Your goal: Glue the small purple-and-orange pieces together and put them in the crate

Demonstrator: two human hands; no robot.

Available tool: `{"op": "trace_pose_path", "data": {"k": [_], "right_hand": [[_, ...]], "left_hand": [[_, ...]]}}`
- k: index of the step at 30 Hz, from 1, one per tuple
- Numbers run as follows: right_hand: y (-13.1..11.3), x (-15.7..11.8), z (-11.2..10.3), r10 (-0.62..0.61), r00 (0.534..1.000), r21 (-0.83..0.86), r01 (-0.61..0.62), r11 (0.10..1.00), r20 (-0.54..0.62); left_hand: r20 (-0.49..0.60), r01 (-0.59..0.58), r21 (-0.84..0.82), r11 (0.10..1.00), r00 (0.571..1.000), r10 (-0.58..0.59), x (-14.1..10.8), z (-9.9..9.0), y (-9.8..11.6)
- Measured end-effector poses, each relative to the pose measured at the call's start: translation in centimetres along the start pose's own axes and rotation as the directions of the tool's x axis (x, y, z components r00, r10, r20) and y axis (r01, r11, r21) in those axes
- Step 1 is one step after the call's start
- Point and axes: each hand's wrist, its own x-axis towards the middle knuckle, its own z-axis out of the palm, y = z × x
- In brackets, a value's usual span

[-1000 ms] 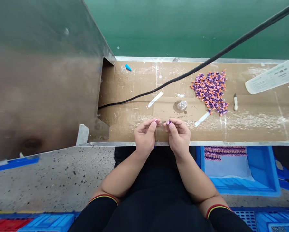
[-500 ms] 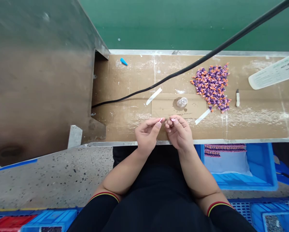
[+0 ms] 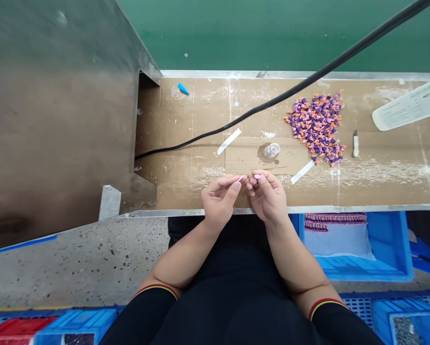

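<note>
Above the front edge of the cardboard-covered bench point(image 3: 186, 191), my left hand point(image 3: 220, 196) pinches a small pink-and-white piece point(image 3: 240, 178) between thumb and forefinger. Close beside it, my right hand point(image 3: 268, 196) grips a small pink oval piece point(image 3: 257, 177) at its fingertips. Just beyond my hands stands a small clear cup point(image 3: 271, 151) on a cardboard sheet point(image 3: 242, 155) held by white tape strips. A heap of small purple, orange and pink pieces point(image 3: 315, 124) lies to the right at the back.
A black cable point(image 3: 251, 114) crosses above the bench. A metal housing point(image 3: 64, 120) stands at left. A knife point(image 3: 356, 144) and a white bottle point(image 3: 405, 108) lie right. A blue crate point(image 3: 387, 244) with rows of pieces sits below the front edge; a blue cap point(image 3: 183, 88) lies back left.
The view has shifted slightly. Both hands keep their pinches, with hardly any movement; the small pieces at the fingertips are tilted a little differently.
</note>
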Motion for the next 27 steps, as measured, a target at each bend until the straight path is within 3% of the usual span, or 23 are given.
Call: {"op": "trace_pose_path", "data": {"k": [3,12,18,23,27], "right_hand": [[0.1,0.1,0.1,-0.005,0.999,0.043,0.006,0.999,-0.036],[0.1,-0.1,0.0,-0.033,0.999,0.005,0.033,0.999,0.006],[0.1,-0.3,0.6,-0.101,0.995,-0.058,0.1,0.993,-0.005],[0.4,-1.0,1.8,-0.256,0.963,-0.21,0.234,0.949,-0.081],[0.7,-1.7,2.9,-0.384,0.915,-0.331,0.327,0.885,-0.124]], "left_hand": [[0.017,-0.012,-0.026,1.0,1.0,0.013,0.0,0.0,-0.1],[0.035,-0.04,-0.074,0.996,0.998,0.043,0.2,0.1,0.1],[0.004,0.074,-0.104,0.992,0.997,-0.074,0.5,0.1,0.4],[0.003,0.161,-0.149,0.976,0.987,-0.163,0.9,0.3,1.0],[-0.003,0.156,-0.115,0.981,0.988,-0.157,0.9,0.2,0.9]]}}
